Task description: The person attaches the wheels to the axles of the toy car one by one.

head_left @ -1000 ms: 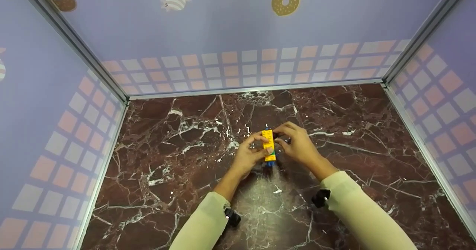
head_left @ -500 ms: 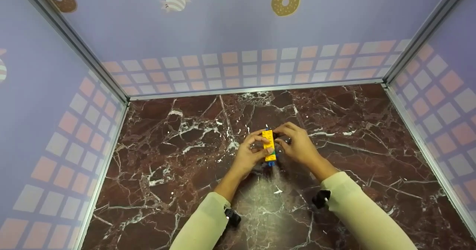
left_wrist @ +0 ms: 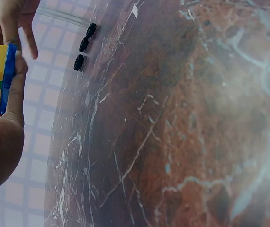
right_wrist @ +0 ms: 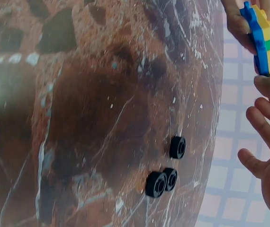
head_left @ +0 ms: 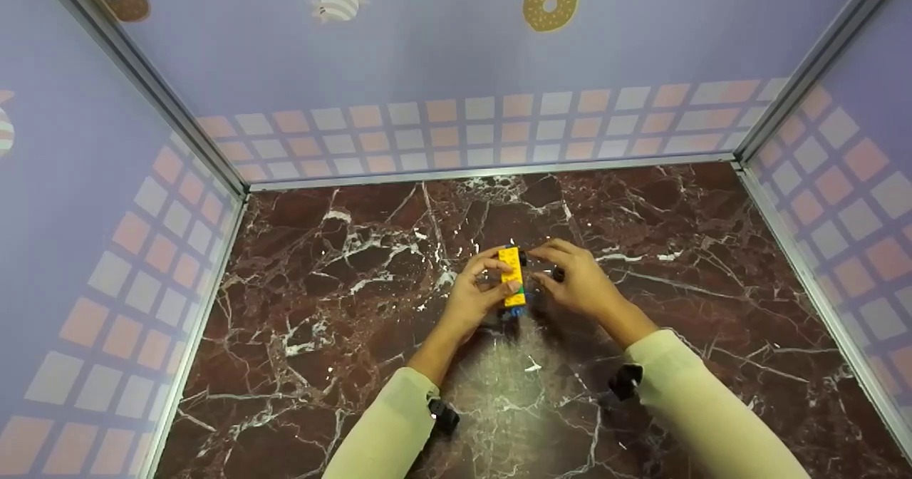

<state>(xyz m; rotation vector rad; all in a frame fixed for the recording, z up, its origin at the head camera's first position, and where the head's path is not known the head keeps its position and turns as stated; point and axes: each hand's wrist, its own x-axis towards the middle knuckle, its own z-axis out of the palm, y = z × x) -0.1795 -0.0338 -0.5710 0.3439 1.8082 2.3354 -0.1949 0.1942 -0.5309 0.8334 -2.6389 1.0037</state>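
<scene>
My left hand [head_left: 474, 297] grips a small toy car body [head_left: 511, 274] made of building bricks, its thumb and fingers at the two long sides. The body is yellow and studded on top, with a green piece in the middle and a blue base [left_wrist: 8, 78] below. To its right, my right hand [head_left: 581, 283] has its fingers spread apart and nothing between them, one fingertip close to the body's far end. Black toy wheels show by that hand: one wheel [head_left: 558, 274] partly behind the thumb, another dark round piece [head_left: 523, 258] at the body's right side.
Three black wheels lie on the dark red marbled tabletop [head_left: 320, 365]; in the right wrist view one wheel [right_wrist: 178, 147] stands apart from a touching pair. Purple walls with pink and white squares [head_left: 513, 130] close off the back and both sides.
My right hand has drawn slightly right, its fingers parting from the car body. The body has shifted slightly left in the left hand's grip, and black wheels now show beside it.
</scene>
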